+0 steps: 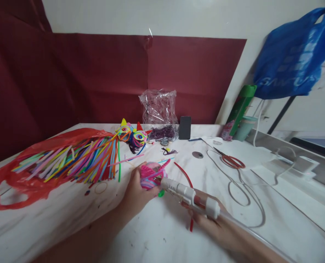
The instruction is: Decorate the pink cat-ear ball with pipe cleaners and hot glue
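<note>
Wrapped around a pink pipe-cleaner ornament [149, 183], my left hand [136, 191] keeps it just above the table. The ornament is a ball of pink, purple and blue coils with a pointed pink ear; a green bit shows below it. My right hand [206, 219] grips a white hot glue gun [178, 190], a clear glue stick trailing from its back. The gun's nozzle meets the ornament, touching or nearly so. A red pipe cleaner [184, 173] lies on the table, passing beneath the gun. The ornament's near side is partly hidden by my fingers and the nozzle.
Many coloured pipe cleaners [80, 160] lie on a red plastic bag [27, 153] at left. Two finished-looking ornaments [135, 136] sit behind. A phone [184, 128] leans at the back beside a clear packet [162, 120]. Scissors [232, 162] and a white cable [239, 184] lie right.
</note>
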